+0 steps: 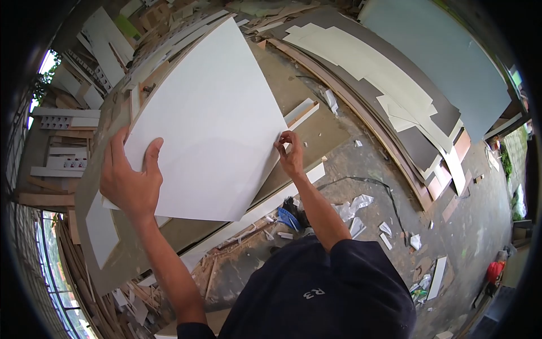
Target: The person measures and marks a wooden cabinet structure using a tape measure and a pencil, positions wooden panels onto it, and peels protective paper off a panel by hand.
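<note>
A large white sheet, smooth and thin like laminate, spreads over the work table in front of me. At its left edge is my left hand, thumb over the face and fingers along the border; its fingertips are partly hidden. My right hand pinches the right edge between thumb and fingers. The near corner of the sheet stands off the table. A narrow white-edged strip lies just beyond my right hand.
Stacked cream and grey sheets lie at the right, before a large pale blue-grey panel. Scraps and a black cable litter the floor. Wood offcuts pile at the lower left, and white boards stand further left.
</note>
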Demonstrator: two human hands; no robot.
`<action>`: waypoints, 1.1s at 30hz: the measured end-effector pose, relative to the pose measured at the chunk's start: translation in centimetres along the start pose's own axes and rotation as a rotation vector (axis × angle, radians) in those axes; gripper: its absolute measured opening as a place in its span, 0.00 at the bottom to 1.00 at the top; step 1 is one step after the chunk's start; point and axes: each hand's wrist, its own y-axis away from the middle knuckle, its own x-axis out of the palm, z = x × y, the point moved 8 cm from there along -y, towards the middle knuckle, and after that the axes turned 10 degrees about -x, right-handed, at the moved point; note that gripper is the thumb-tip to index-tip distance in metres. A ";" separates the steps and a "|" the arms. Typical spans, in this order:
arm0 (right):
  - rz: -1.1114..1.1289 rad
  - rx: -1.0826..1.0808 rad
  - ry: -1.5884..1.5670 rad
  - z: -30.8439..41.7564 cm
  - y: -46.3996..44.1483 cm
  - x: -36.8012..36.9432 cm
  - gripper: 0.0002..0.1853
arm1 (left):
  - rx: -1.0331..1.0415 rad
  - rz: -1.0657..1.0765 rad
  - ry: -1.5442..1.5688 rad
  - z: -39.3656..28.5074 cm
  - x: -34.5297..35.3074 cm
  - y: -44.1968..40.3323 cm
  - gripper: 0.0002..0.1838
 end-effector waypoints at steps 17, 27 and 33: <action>0.014 -0.096 -0.006 0.2 -0.2 0.0 0.14 | -0.017 0.045 0.019 0.5 0.4 -0.1 0.28; 0.136 -0.411 0.313 2.6 -1.0 -0.1 0.12 | -0.070 0.085 0.040 1.3 1.1 -0.4 0.28; 0.279 -0.518 0.447 3.5 -0.7 1.0 0.11 | -0.038 0.062 0.034 1.3 0.9 -0.4 0.28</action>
